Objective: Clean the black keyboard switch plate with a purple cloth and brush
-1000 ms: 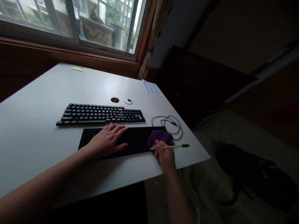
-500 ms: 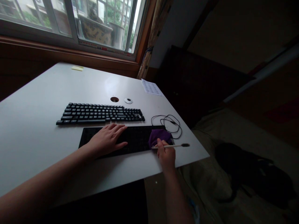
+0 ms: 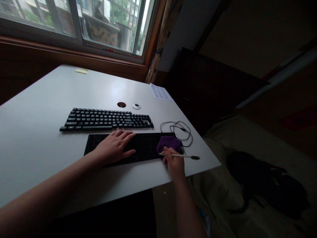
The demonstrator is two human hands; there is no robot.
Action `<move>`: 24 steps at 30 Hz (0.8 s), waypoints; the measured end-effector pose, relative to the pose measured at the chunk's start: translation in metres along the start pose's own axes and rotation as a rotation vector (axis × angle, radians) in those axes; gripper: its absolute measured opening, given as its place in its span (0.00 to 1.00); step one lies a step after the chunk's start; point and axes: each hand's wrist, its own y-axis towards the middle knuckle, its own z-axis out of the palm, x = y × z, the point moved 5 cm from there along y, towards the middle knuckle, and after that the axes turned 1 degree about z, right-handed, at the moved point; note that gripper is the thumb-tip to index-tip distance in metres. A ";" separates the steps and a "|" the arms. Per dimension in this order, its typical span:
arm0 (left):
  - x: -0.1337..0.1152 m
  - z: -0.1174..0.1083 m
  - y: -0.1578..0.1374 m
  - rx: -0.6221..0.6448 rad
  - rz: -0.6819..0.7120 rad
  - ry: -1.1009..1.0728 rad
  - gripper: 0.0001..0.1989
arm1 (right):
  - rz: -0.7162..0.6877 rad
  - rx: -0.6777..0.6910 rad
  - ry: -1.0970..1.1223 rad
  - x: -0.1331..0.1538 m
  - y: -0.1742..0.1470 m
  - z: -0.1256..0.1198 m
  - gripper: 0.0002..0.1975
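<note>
A black keyboard base (image 3: 143, 145) lies near the front edge of the desk. My left hand (image 3: 115, 147) rests flat on it, left of its middle, with fingers stretched out. At the base's right end, my right hand (image 3: 175, 165) is closed round the pale handle of a slim brush (image 3: 184, 155). The brush's dark bristle end points right, away from the base. A purple cloth (image 3: 169, 142) lies bunched on the base against my right fingers, which seem to press it down. Some fingertips are hidden there.
Black keycaps (image 3: 106, 119) stand in keyboard order behind the base. A thin black cable (image 3: 189, 134) loops at the right. Farther back are a round desk hole (image 3: 121, 104), a white ring-shaped cover (image 3: 136, 106), a printed paper (image 3: 160, 92) and yellow notes (image 3: 81, 71).
My right hand, still round the brush, has shifted slightly left, and the purple cloth has moved a little with it. My left hand stays on the base.
</note>
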 end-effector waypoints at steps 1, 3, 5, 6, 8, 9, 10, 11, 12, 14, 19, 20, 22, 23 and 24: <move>0.000 0.000 0.000 -0.003 -0.003 0.000 0.38 | 0.024 0.007 0.028 -0.002 0.000 0.001 0.25; 0.001 0.000 0.000 -0.011 -0.006 -0.002 0.38 | 0.064 0.010 0.063 -0.005 -0.001 0.001 0.25; 0.000 0.000 -0.001 -0.017 -0.002 -0.003 0.37 | 0.078 0.002 0.067 -0.006 -0.001 0.002 0.26; 0.000 0.000 -0.001 -0.016 0.001 -0.002 0.37 | 0.075 -0.007 0.060 -0.006 -0.001 0.001 0.26; 0.000 0.000 -0.001 -0.012 0.006 -0.003 0.37 | 0.055 -0.034 0.036 -0.005 -0.001 0.000 0.26; 0.000 0.000 -0.001 -0.010 0.007 -0.003 0.36 | 0.040 -0.049 0.020 -0.004 -0.001 -0.001 0.26; 0.000 0.000 -0.001 -0.008 0.006 -0.003 0.36 | 0.023 -0.062 0.003 -0.003 -0.001 -0.001 0.26; 0.000 0.000 -0.001 -0.006 0.006 -0.002 0.36 | 0.008 -0.076 -0.011 -0.003 0.000 -0.002 0.26; -0.001 0.000 -0.001 -0.005 0.006 0.001 0.36 | 0.001 -0.093 -0.013 -0.003 0.000 -0.003 0.26; -0.001 0.000 -0.001 0.003 0.005 0.008 0.36 | 0.014 -0.136 0.022 -0.005 0.001 -0.006 0.25; -0.001 -0.001 -0.001 0.003 0.002 0.002 0.36 | 0.087 -0.217 0.150 -0.012 0.000 -0.009 0.23; -0.001 -0.001 -0.001 0.001 0.002 0.000 0.36 | 0.086 -0.221 0.156 -0.012 0.000 -0.009 0.23; -0.001 -0.001 -0.001 0.001 0.004 0.000 0.36 | 0.078 -0.218 0.152 -0.010 -0.001 -0.009 0.24; -0.001 -0.001 -0.001 0.004 0.005 0.003 0.36 | 0.074 -0.214 0.143 -0.010 -0.001 -0.009 0.24; -0.001 -0.001 -0.001 0.006 0.005 0.005 0.36 | 0.070 -0.206 0.129 -0.009 -0.001 -0.009 0.25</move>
